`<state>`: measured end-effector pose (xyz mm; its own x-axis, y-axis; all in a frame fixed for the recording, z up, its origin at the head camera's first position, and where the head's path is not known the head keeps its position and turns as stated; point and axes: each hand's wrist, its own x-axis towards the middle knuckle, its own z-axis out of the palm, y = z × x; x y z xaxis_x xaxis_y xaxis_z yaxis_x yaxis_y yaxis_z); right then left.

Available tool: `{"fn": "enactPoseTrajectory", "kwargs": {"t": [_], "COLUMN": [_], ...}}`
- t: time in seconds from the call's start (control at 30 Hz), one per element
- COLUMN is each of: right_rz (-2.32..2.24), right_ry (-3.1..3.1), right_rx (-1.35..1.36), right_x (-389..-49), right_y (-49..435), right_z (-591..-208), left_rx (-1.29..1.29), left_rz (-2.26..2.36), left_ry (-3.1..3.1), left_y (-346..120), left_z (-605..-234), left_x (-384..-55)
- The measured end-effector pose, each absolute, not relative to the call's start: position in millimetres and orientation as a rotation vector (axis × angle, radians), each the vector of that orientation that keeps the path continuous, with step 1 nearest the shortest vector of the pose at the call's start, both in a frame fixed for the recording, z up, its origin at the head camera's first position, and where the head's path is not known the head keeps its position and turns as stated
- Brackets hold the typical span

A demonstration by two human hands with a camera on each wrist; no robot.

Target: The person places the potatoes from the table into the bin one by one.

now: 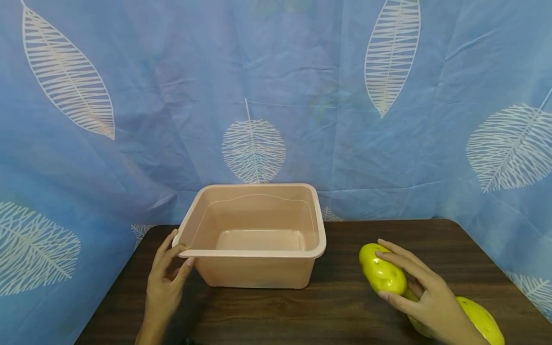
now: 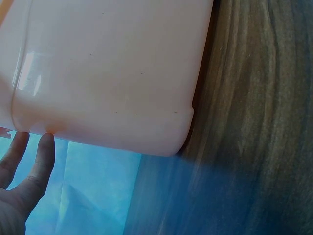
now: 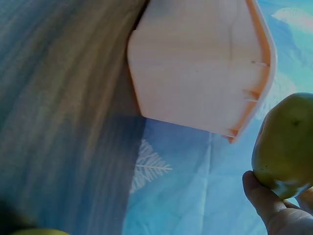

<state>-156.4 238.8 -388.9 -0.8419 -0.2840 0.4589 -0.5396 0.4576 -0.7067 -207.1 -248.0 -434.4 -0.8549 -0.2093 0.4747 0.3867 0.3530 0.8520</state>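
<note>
A pale pink plastic basin (image 1: 254,270) stands upright on the table. My left hand (image 1: 166,278) holds its near-left corner, fingers at the rim and thumb against the front wall. In the left wrist view two fingertips (image 2: 47,139) touch the basin's outer wall (image 2: 112,78). To the right of the basin, my right hand (image 1: 431,297) grips a shiny yellow potato (image 1: 381,270) between thumb and fingers. The right wrist view shows this potato (image 3: 286,147) raised, with the thumb (image 3: 259,193) against its underside.
Another yellow potato (image 1: 483,322) lies on the table right of my right wrist. A further yellow one (image 1: 417,318) shows partly from under that hand. The dark wooden table (image 1: 345,306) ends at a blue leaf-patterned curtain (image 1: 297,134) behind the basin.
</note>
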Motion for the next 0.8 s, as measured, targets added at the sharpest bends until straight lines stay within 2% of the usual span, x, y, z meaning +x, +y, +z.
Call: {"fn": "enactPoseTrajectory", "kwargs": {"t": [0.33,0.8], "right_rz": [1.272,1.256], "right_ry": [-2.393,-2.438], "right_rx": [0.796,0.719], "right_x": [-171.0,-192.4], "right_y": [235.8,222.5], "right_z": [-363.2,-340.4], "left_rx": [-0.156,-0.169], "left_rz": [-1.503,-1.529], "left_ry": [-2.099,-2.1], "left_y": [-246.4,-246.3], "left_z": [-434.1,-432.4], "left_x": [-207.9,-206.3]}}
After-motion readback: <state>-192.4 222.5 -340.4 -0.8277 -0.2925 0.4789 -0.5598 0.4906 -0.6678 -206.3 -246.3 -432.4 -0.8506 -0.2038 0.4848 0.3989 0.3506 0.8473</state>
